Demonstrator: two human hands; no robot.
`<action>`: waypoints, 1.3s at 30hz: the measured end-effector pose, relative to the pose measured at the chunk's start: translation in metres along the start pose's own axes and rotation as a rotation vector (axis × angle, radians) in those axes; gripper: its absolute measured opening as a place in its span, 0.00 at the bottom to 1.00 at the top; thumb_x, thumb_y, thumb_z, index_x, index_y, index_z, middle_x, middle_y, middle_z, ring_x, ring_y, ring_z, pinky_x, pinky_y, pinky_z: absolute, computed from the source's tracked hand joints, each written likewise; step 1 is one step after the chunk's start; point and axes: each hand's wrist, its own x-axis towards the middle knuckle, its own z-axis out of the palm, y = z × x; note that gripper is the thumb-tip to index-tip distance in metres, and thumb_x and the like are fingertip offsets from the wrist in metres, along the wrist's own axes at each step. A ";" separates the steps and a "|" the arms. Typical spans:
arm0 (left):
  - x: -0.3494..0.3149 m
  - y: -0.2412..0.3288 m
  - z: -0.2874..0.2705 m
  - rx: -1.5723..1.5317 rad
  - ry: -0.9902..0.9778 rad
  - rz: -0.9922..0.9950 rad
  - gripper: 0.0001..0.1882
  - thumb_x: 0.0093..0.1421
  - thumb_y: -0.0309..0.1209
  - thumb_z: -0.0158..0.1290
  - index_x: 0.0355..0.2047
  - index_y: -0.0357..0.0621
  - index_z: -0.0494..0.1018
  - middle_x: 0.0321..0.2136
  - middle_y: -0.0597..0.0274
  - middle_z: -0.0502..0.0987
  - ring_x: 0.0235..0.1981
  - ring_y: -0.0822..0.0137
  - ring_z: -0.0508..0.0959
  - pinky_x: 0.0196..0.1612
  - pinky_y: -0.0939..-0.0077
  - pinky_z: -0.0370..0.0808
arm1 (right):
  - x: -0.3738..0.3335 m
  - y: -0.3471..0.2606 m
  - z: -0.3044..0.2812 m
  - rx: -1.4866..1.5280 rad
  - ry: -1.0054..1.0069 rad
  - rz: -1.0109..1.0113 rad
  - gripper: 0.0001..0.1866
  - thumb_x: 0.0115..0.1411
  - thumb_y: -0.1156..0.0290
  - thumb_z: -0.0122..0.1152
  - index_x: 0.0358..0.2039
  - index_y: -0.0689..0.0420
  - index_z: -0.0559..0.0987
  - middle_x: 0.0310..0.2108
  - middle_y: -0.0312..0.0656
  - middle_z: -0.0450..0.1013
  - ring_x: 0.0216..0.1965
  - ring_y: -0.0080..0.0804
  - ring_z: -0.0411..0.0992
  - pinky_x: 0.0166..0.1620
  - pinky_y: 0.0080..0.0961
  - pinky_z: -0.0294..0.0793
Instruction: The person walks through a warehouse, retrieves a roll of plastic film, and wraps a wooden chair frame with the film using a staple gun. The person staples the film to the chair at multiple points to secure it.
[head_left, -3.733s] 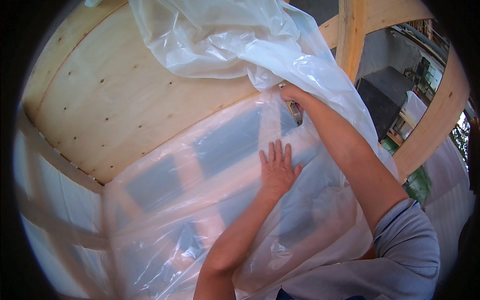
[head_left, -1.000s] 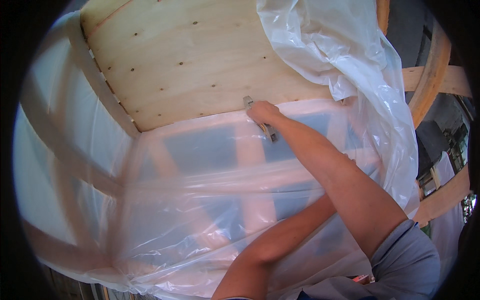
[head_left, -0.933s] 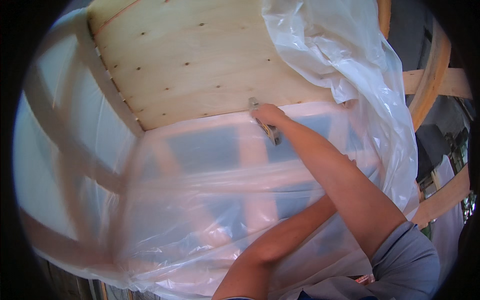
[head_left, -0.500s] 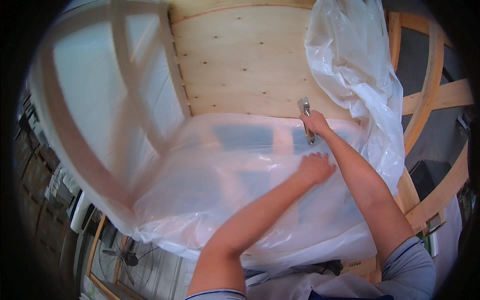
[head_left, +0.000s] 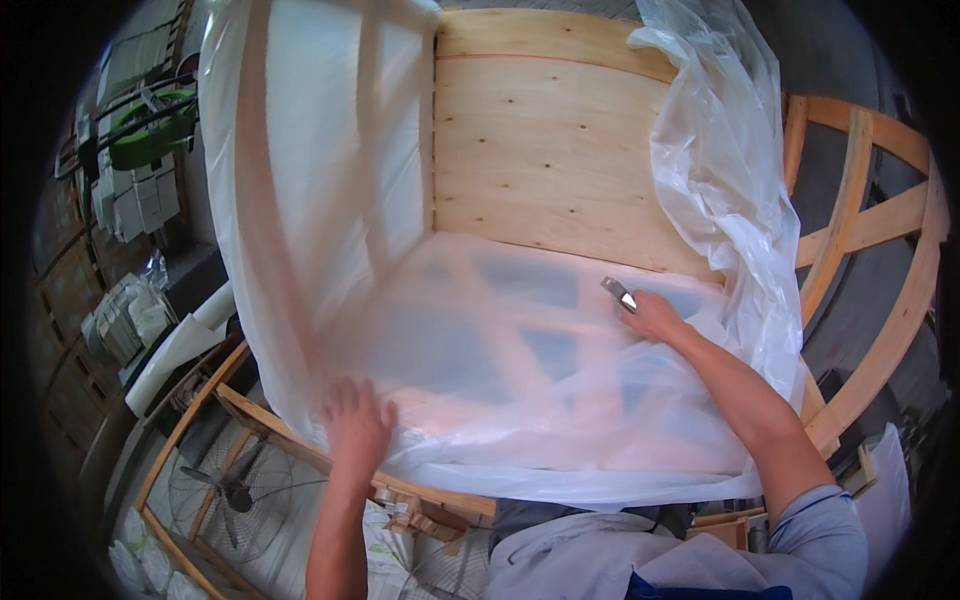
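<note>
Translucent plastic sheeting (head_left: pixel 470 330) covers the low front part of a wooden frame, and the beams show through it. My left hand (head_left: pixel 357 415) lies on the sheeting at its front left corner, fingers spread and holding nothing. My right hand (head_left: pixel 655 318) is wrapped round a silver hand stapler (head_left: pixel 620 294), held over the right part of the sheeting with its head pointing up and left. Behind it stands a bare plywood panel (head_left: pixel 550 150). More film wraps the curved left side frame (head_left: pixel 300 180).
Loose bunched film (head_left: pixel 715 160) hangs over the right side. Bare curved wooden ribs (head_left: pixel 840 235) stand at the far right. On the floor at lower left is a fan (head_left: pixel 235 495) beside a wooden frame (head_left: pixel 200 400). Rolled white material (head_left: pixel 175 360) lies further left.
My left hand has moved left from near the right hand to the sheeting's front left corner. My right hand has shifted slightly right and nearer with the stapler. The view has shifted.
</note>
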 end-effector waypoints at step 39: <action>-0.064 -0.090 -0.006 -0.098 0.353 -0.070 0.07 0.55 0.29 0.54 0.32 0.39 0.71 0.43 0.51 0.76 0.53 0.43 0.69 0.63 0.42 0.54 | 0.200 -0.387 0.084 0.291 -0.368 -0.261 0.29 0.54 0.46 0.58 0.27 0.66 0.80 0.27 0.53 0.75 0.28 0.44 0.74 0.32 0.41 0.72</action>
